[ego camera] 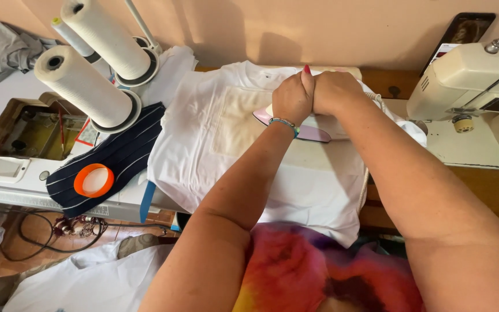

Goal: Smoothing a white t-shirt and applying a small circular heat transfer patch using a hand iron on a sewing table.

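Pressing item: left hand [293, 98] and right hand [333, 91] stacked, clenched on iron [295, 128] over white shirt [226, 144]; best kept flat, pressure even, centred on the cream patch [238, 118].

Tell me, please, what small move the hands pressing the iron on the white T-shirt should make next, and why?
Probably slide the iron a little toward the left. Both hands, left hand and right hand, bear down on it at the right end of the cream sheet lying on the white T-shirt, and most of that sheet lies to its left.
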